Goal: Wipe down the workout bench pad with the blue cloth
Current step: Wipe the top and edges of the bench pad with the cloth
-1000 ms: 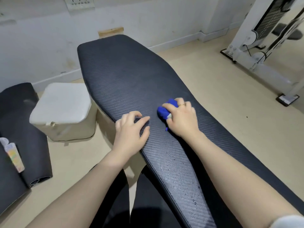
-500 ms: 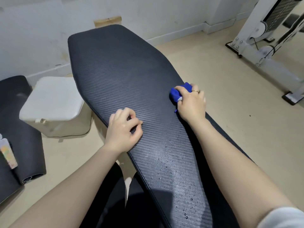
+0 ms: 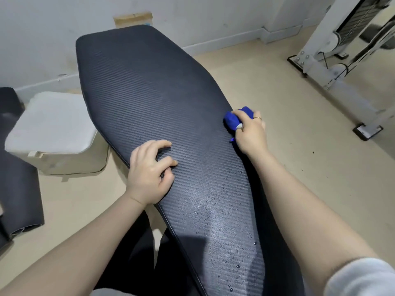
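The room is lit evenly and fairly brightly from overhead, with no harsh glare. A pale sheen is seen on the wet near part of the bench pad [image 3: 222, 238], where droplets catch the light. Soft shadows are cast under the pad and beside the white box [image 3: 53, 133]. Straight lines are bent towards the edges by the wide lens. Slight softness is noted throughout.
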`<state>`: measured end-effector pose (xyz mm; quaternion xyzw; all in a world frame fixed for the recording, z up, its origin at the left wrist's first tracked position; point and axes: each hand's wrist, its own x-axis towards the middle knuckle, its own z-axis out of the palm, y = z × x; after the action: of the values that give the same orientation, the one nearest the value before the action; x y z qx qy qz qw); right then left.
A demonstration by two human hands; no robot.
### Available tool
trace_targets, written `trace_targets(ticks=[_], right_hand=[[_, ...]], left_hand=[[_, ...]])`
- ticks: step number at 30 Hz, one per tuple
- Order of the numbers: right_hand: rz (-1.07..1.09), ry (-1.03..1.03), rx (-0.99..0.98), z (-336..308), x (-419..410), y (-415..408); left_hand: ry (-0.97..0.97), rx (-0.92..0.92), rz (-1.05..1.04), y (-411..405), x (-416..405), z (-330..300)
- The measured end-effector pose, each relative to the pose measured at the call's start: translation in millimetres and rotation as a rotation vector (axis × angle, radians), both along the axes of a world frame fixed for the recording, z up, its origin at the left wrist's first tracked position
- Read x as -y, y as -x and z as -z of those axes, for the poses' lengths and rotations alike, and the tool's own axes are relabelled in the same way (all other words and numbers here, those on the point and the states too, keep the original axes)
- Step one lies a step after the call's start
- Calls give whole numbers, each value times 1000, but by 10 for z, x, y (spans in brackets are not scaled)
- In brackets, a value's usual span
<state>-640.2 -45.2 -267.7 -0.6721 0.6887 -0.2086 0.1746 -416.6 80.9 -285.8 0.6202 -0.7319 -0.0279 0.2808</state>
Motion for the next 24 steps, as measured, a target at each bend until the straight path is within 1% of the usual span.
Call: trace_targets(ticks=[3, 6, 10, 13, 16, 18, 21, 22, 24], right_hand=[[-126, 32, -65, -51, -317, 121], [-177, 26, -122, -95, -642, 185], [-112, 53, -186, -65, -635, -33], [-91, 53, -186, -92, -710, -204], [-252, 69, -206, -124, -1196, -459], [-368, 73, -212, -147, -1535, -620], [-472, 87, -278, -123, -1546, -646], [-451, 88, -305, -135, -1442, -632], [-311, 62, -332, -163, -1263, -656]], left_hand=[[-14, -7, 6, -8, -6, 0], [-16, -8, 9, -9, -12, 4], [-12, -25, 22, -16, -19, 9], [-14, -44, 8, -18, -30, 7], [-36, -131, -19, -5, -42, -35], [-64, -188, -2, 3, -43, -83], [-62, -210, -46, 0, -93, -94], [-65, -240, -88, -2, -122, -105], [-122, -360, -209, -3, -237, -137]])
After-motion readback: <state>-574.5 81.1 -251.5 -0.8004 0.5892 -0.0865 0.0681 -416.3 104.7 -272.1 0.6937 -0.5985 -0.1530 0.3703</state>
